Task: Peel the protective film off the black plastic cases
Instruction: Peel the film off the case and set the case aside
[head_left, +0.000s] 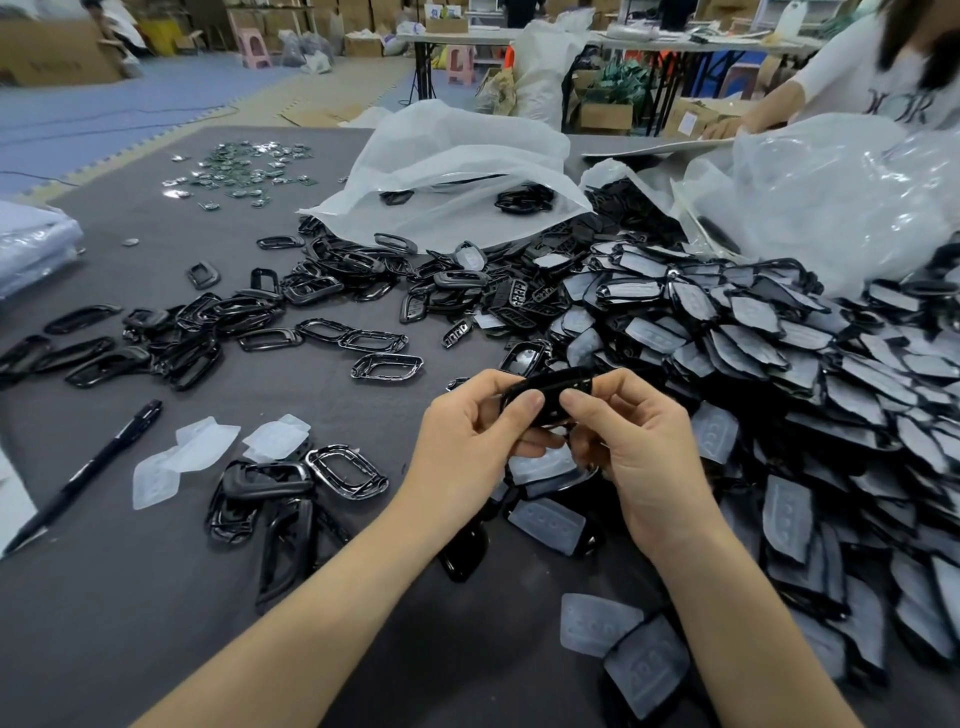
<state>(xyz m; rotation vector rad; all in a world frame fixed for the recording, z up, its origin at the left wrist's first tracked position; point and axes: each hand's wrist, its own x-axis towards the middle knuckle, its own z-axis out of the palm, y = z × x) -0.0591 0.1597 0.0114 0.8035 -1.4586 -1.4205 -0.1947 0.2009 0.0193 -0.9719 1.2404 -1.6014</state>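
A black plastic case is held above the grey table between both hands. My left hand grips its left end with thumb on top. My right hand pinches its right end, fingers curled underneath. A big pile of film-covered black cases spreads to the right. Several peeled cases lie left of my hands, with loose pieces of whitish film beside them.
A black pen lies at the left. Black frames scatter across the middle, small green parts farther back. White plastic bags stand behind. Another person's arm reaches in at the back right.
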